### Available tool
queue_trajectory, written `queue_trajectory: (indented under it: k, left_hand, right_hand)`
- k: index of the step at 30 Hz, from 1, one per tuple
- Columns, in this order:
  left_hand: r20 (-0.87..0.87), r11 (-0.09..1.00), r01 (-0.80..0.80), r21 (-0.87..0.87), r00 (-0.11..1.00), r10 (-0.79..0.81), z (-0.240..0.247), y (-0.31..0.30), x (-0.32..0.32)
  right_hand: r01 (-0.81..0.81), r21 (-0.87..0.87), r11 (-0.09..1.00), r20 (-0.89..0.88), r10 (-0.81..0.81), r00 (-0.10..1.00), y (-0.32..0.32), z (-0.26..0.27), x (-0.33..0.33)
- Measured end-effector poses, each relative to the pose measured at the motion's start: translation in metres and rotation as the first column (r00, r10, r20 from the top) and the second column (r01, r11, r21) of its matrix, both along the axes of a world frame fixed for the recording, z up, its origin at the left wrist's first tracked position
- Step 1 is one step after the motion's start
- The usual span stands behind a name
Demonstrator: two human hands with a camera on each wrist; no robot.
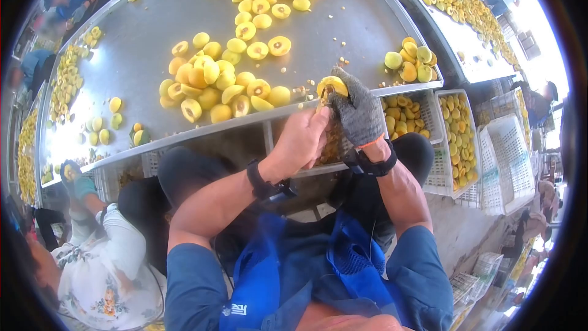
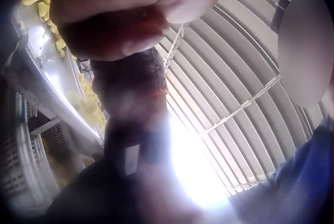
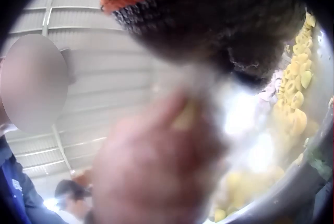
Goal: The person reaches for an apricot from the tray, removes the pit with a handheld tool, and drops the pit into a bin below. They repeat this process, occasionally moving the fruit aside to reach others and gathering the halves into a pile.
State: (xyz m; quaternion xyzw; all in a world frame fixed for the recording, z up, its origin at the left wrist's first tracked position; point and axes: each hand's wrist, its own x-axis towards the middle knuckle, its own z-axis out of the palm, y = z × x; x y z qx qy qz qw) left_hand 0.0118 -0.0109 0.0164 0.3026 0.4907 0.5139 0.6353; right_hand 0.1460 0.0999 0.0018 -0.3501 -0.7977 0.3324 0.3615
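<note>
In the head view my gloved right hand point(image 1: 361, 110) holds a halved yellow stone fruit point(image 1: 335, 84), its cut side toward my left hand, over the table's near edge. My bare left hand point(image 1: 299, 139) grips a slim tool with a light handle point(image 1: 321, 106); its thin, curved end meets the brown middle of the fruit. Most of the handle is hidden in the fist. Both hands nearly touch. Close up and blurred, the right wrist view shows the left fist point(image 3: 151, 166) below the dark glove point(image 3: 219, 26). A pile of cut fruit point(image 1: 211, 73) lies left of the hands.
The metal table point(image 1: 153, 30) has a raised rim and small bits scattered near the hands. More fruit point(image 1: 416, 61) sits at its right corner. Crates of fruit point(image 1: 458, 138) stand below, right of my knees. Another person point(image 1: 110, 257) sits close on my left.
</note>
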Motion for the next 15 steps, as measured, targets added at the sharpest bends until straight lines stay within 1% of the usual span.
queue_trajectory:
  k: [1, 4, 7, 10, 13, 15]
  left_hand:
    - [-0.017, 1.000, 0.012, -0.004, 1.000, -0.012, 0.004, 0.000, -0.002]
    - [-0.049, 0.997, 0.070, 0.018, 0.996, -0.069, 0.005, 0.000, -0.007]
    - [-0.066, 0.994, 0.108, 0.012, 0.992, -0.107, 0.002, -0.001, -0.007]
    - [-0.067, 0.991, 0.134, -0.001, 0.989, -0.134, 0.002, -0.001, -0.008]
    - [-0.103, 0.977, 0.210, -0.016, 0.972, -0.211, 0.001, 0.000, -0.013]
    - [-0.137, 0.965, 0.260, -0.030, 0.955, -0.262, 0.000, 0.001, -0.016]
  right_hand:
    - [-0.006, 0.004, 1.000, -0.009, 0.006, 1.000, 0.001, -0.002, 0.001]
    - [-0.114, -0.256, 0.960, -0.065, 0.100, 0.993, 0.007, 0.010, 0.008]
    - [-0.136, -0.241, 0.961, 0.018, 0.145, 0.989, 0.011, 0.013, 0.014]
    - [-0.174, -0.129, 0.976, 0.056, 0.182, 0.982, 0.016, 0.014, 0.018]
    - [-0.292, -0.219, 0.931, 0.092, 0.318, 0.944, 0.027, 0.028, 0.027]
    - [-0.354, -0.246, 0.902, 0.082, 0.384, 0.920, 0.032, 0.031, 0.032]
